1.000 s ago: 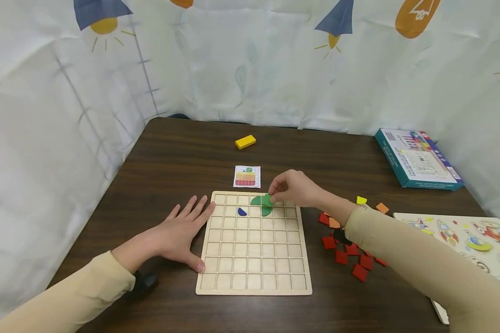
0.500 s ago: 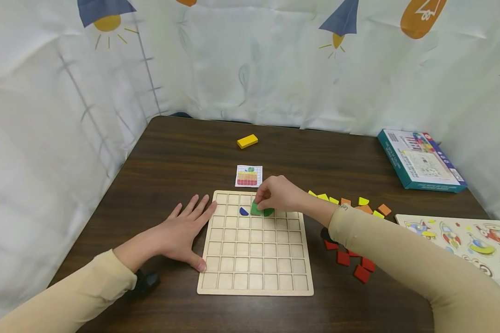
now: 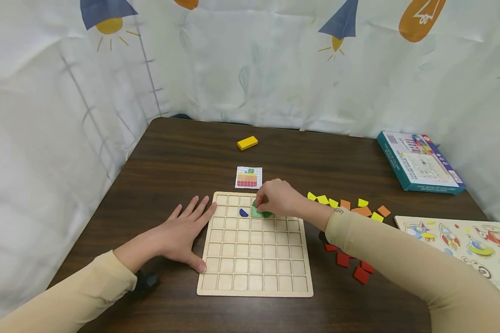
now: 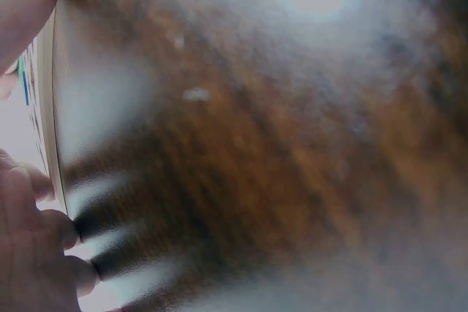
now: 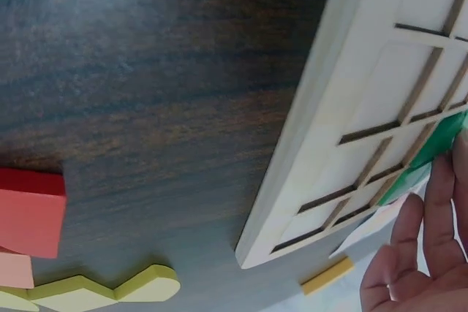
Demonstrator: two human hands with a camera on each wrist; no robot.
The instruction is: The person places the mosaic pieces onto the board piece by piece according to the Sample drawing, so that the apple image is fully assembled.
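While the left hand [image 3: 179,236] lies flat with fingers spread against the wooden grid board [image 3: 254,277], the right hand [image 3: 277,198] pinches green pieces [image 3: 258,212] in its second row — just beside a blue piece [image 3: 243,212].

The right hand [image 3: 277,199] covers most of the green piece [image 3: 258,212], so its shape and grid cell cannot be told. The left wrist view is blurred; only the fingers [image 4: 44,253] and the board edge [image 4: 53,107] register. The pattern card [image 3: 248,177] is too small to read. The puzzle tray [image 3: 462,240] is cut off at the frame edge.
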